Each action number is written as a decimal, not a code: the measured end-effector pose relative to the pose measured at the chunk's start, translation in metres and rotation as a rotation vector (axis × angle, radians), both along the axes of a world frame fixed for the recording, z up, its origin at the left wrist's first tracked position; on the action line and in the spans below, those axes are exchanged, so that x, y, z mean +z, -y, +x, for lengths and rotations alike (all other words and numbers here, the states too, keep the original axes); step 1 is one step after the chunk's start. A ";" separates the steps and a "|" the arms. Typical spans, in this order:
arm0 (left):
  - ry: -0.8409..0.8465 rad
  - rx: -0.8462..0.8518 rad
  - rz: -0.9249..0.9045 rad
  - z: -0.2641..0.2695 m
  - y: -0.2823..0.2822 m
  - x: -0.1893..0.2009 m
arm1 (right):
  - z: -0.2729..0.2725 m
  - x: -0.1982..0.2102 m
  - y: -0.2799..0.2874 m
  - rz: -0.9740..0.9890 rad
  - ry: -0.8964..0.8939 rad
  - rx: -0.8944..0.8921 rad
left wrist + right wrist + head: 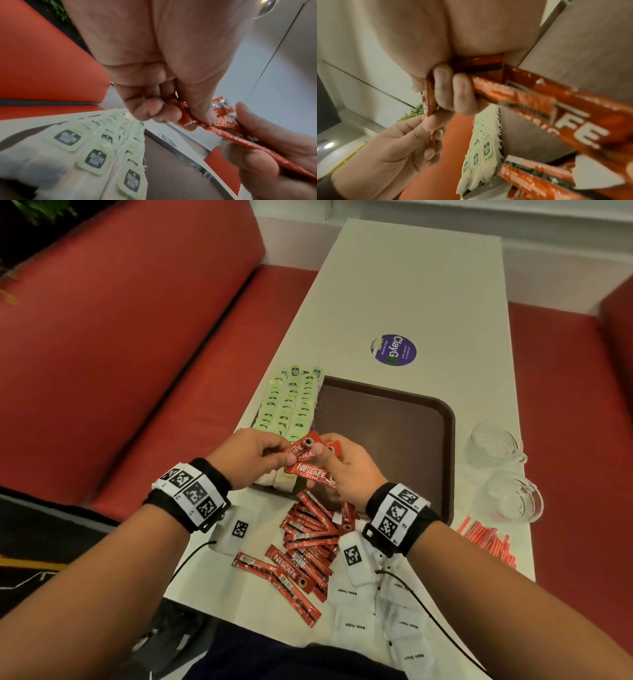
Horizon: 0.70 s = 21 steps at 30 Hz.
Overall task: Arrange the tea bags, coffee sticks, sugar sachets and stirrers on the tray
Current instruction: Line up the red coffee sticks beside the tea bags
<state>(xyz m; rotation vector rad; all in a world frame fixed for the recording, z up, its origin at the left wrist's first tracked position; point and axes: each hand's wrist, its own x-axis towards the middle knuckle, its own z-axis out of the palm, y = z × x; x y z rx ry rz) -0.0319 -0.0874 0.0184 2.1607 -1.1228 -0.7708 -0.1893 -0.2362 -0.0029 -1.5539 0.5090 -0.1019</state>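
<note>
Landmark: the brown tray (411, 419) on the white surface (411, 285); every place below is told from it.
Tea bags (291, 402): laid in overlapping rows along the tray's left side, green tags up.
Held coffee sticks (308, 463): a small bunch of red sachets, raised over the tray's near-left corner, fanned and not yet squared.
Left grip: the left hand (250, 457) pinches the bunch's left ends between thumb and curled fingers (149, 108).
Right grip: the right hand (342, 470) is closed narrowly on the same bunch, fingers (443, 86) wrapped under, thumb on top.
Loose coffee sticks (308, 539): a jumbled heap on the surface just in front of the tray's near edge.
Sugar sachets (376, 604): white packets strewn nearer the person than that heap.
Stirrers (486, 539): red sticks on the surface off the tray's near-right corner, with two glass cups (503, 470) beside the tray's right rim.
Handling, as I judge it: the sticks look light, thin and glossy, so they will likely slide on each other; they bend mid-length and crinkle.
Where to hold: probably near both ends, tapping the edges level, then lowering the bunch flat beside the tea bags.
Risk: a loose pinch may let the stack splay or nudge the tea rows.
</note>
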 end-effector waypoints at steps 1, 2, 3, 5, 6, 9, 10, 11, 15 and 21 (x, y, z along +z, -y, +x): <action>-0.009 -0.015 0.022 0.004 0.005 0.001 | 0.001 -0.001 0.003 0.025 0.005 -0.035; -0.018 -0.032 0.034 0.007 0.011 0.002 | 0.002 -0.003 0.006 0.051 0.007 -0.071; -0.025 -0.044 0.032 0.011 0.017 0.003 | 0.002 -0.004 0.010 0.080 0.007 -0.105; -0.021 -0.025 -0.023 0.019 0.032 0.005 | 0.002 -0.007 0.017 0.142 0.016 -0.170; -0.014 0.009 -0.064 0.025 0.041 0.005 | 0.001 -0.008 0.021 0.170 0.020 -0.201; 0.062 0.079 -0.111 0.045 0.080 0.002 | -0.003 -0.008 0.031 0.211 0.014 -0.279; 0.120 0.065 -0.090 0.052 0.095 0.000 | -0.004 -0.008 0.034 0.219 0.013 -0.293; 0.175 0.042 -0.063 0.059 0.112 -0.002 | -0.004 -0.008 0.037 0.229 0.013 -0.304; 0.371 -0.065 0.088 0.082 0.173 -0.019 | -0.004 -0.006 0.043 0.269 0.004 -0.323; 0.487 -0.174 0.273 0.100 0.225 -0.045 | 0.006 -0.007 0.044 0.374 0.013 -0.363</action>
